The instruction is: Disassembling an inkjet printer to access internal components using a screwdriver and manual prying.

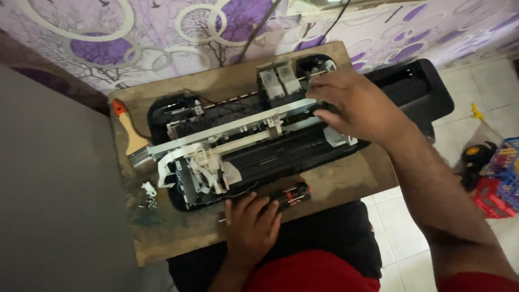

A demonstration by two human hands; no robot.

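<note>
A stripped black printer [270, 157] with its cover off lies on a worn wooden board [178, 238]. A long metal rail [232, 125] runs across it, with white ink carriage parts [278, 81] at the top. My right hand [354, 105] reaches over the printer's right end, finger and thumb pinched about the end of the rail. My left hand [250, 224] lies on the board's near edge, its fingers curled over one end of a black and red screwdriver [294, 193].
A brush with a wooden handle [128, 127] lies at the board's left edge. Loose screws [148, 204] and a small white part [149, 188] sit near the printer's left corner. A black printer cover [421, 89] lies behind. Toys [494, 173] stand on the tiled floor, right.
</note>
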